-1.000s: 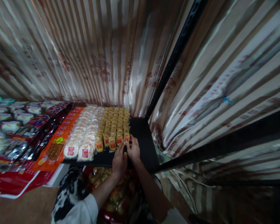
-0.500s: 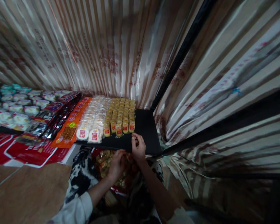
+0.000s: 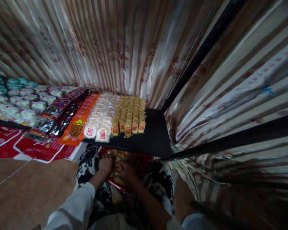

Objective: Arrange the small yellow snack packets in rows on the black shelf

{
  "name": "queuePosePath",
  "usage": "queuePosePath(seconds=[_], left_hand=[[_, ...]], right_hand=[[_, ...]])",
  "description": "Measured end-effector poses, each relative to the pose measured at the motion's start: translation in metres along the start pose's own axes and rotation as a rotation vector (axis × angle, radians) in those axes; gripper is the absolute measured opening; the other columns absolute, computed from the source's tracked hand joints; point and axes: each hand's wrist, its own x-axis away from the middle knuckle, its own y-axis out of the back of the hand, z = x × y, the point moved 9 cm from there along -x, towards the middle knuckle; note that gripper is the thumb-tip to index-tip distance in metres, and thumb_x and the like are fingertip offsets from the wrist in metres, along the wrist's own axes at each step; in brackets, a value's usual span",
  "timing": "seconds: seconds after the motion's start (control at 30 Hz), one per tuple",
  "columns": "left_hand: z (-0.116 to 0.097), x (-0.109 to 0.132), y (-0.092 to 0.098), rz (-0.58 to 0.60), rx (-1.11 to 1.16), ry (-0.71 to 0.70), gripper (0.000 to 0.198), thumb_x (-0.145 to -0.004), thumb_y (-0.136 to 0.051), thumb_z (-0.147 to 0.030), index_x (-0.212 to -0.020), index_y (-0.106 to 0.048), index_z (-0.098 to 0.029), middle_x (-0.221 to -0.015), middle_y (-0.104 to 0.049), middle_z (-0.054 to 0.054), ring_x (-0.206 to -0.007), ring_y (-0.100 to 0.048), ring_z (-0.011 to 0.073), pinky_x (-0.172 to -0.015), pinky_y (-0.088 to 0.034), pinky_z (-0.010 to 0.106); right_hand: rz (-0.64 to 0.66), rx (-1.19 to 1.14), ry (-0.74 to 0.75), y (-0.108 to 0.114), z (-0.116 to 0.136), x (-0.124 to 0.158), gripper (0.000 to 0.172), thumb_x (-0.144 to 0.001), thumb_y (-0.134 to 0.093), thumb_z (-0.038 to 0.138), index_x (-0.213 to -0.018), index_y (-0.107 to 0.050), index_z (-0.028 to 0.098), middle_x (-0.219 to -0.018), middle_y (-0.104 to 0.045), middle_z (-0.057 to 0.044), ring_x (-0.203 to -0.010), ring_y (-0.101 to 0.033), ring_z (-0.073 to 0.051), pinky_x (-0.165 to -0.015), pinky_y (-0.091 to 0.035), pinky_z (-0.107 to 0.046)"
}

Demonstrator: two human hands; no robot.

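Observation:
A red box [image 3: 147,158] with loose yellow snack packets [image 3: 118,155] sits between my knees, under the shelf's front edge. My left hand [image 3: 106,165] is at the box's left side, fingers curled down among the packets; what they hold is hidden. My right hand [image 3: 126,171] is over the middle of the box with its fingers pressed together, and I cannot make out what is in them. Above, on the black shelf [image 3: 156,134], yellow snack packets [image 3: 129,118] stand upright in close rows. White round packaged cakes [image 3: 98,119] are lined up just to their left.
Further left lie an orange snack bag [image 3: 78,123], dark shiny packs [image 3: 64,108] and white-and-green packs [image 3: 19,99]. Red printed sheeting [image 3: 40,143] hangs below the shelf. Striped curtain [image 3: 105,48] and black frame bars [image 3: 201,54] enclose the back and right.
My right hand has come down from the shelf edge by the yellow rows into the box. My left hand has moved left and lower. The view has shifted slightly.

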Motion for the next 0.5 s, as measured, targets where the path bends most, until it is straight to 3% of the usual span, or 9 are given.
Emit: queuePosePath(seconds=[0.13,0.3,0.5], left_hand=[[0.005,-0.015,-0.014,0.034,-0.025,0.049,0.039,-0.077,-0.031,-0.001,-0.102,-0.061,-0.005,-0.1,-0.06,0.022,-0.097,-0.055,0.0279,-0.073,-0.045,0.034],[0.005,-0.019,-0.022,0.034,-0.04,0.04,0.041,-0.079,-0.028,0.0,-0.104,-0.061,-0.005,-0.101,-0.059,0.023,-0.096,-0.056,0.0272,-0.071,-0.045,0.033],[-0.007,0.001,-0.002,-0.018,-0.044,-0.041,0.041,-0.081,-0.027,-0.001,-0.106,-0.059,-0.009,-0.107,-0.057,0.02,-0.099,-0.054,0.0259,-0.069,-0.048,0.032]], right_hand=[[0.058,0.05,-0.036,-0.015,-0.013,-0.004,0.028,-0.072,-0.045,0.01,-0.085,-0.067,0.021,-0.085,-0.071,-0.005,-0.078,-0.064,-0.018,-0.074,-0.049,-0.029],[0.065,0.01,-0.107,-0.018,-0.029,-0.009,0.027,-0.071,-0.046,0.009,-0.085,-0.066,0.02,-0.087,-0.07,-0.005,-0.082,-0.064,-0.019,-0.078,-0.048,-0.032],[-0.024,-0.201,-0.22,-0.013,-0.044,-0.011,0.017,-0.074,-0.049,0.021,-0.076,-0.065,0.02,-0.077,-0.069,-0.003,-0.077,-0.063,-0.019,-0.075,-0.048,-0.033]])
